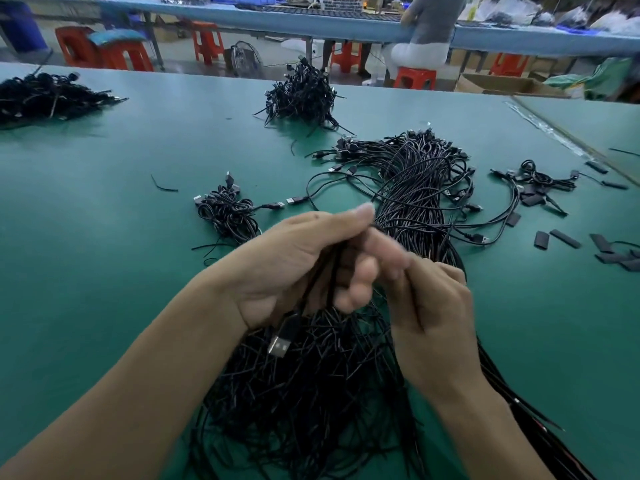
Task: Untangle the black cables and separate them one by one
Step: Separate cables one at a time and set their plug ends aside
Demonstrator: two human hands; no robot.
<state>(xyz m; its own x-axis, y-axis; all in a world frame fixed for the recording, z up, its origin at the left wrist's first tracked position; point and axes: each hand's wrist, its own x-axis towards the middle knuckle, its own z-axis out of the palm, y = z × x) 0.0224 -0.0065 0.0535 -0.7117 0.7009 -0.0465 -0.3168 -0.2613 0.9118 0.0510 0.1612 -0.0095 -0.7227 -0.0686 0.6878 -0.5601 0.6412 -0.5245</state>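
Black cables (331, 271) are clutched in the left hand (294, 265), the right hand (433, 306) pinching them. One is seemingly being singled out and next needs pulling clear of the tangle (311, 393).

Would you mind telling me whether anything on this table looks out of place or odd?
A short wire scrap lies alone on the left of the table, apart from the cable piles, and black sleeve pieces are strewn loosely at the right. Nothing looks damaged.
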